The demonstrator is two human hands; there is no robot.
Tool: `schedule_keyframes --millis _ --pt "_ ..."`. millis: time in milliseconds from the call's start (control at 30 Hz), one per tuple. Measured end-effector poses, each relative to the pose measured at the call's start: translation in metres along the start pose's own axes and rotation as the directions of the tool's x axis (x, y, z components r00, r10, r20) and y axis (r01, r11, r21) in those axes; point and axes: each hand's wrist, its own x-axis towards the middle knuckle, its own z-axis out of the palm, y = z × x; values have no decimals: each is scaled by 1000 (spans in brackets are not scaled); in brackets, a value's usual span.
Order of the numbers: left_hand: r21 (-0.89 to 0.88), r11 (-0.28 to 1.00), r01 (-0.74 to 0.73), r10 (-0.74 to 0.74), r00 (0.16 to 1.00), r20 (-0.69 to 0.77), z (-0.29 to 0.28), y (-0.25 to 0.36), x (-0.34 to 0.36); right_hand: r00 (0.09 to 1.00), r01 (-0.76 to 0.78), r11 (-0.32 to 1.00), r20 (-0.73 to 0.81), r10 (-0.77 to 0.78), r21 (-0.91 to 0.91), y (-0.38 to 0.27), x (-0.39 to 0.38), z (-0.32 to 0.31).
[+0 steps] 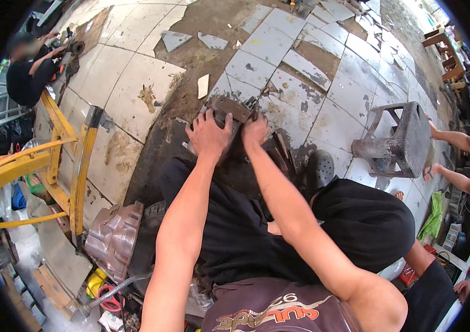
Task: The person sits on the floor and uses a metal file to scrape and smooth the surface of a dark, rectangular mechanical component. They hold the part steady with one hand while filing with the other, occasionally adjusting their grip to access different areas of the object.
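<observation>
A rusty metal block with a flat top plate (229, 107) and a small dark fitting at its right end (250, 103) sits low in front of me, on a dark metal piece partly hidden by my hands. My left hand (208, 134) grips its left side, fingers bent and spread. My right hand (255, 130) has curled fingers at the block's right side, just below the fitting; what they hold is partly hidden. Rusty metal bars (282, 154) lie beside my right hand.
Broken floor tiles (312, 127) surround me. A yellow metal frame (82, 166) and a cast metal housing (110, 238) are at left, a plastic stool (406, 138) at right. A co-worker (27, 74) works at upper left; other people's legs (459, 144) show at right.
</observation>
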Motion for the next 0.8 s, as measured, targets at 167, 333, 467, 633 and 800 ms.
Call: schedule_keyframes --millis 167,333,467,633,800 --pt "3 1000 -4 4 1000 -13 2 -3 -1 995 49 999 85 -49 12 7 5 -7" --pt "21 1000 -1 2 999 -40 7 -12 -2 979 174 983 115 -167 -53 17 -8 -7" --pt "-40 999 -17 16 1000 -18 2 0 1 992 101 994 73 -98 -40 15 12 1" --pt "26 1000 3 -2 999 -45 3 -15 3 958 264 951 161 -239 -158 16 -1 -8" --pt "9 1000 12 -12 1000 13 3 -7 1 991 127 984 44 -123 -125 13 1 8"
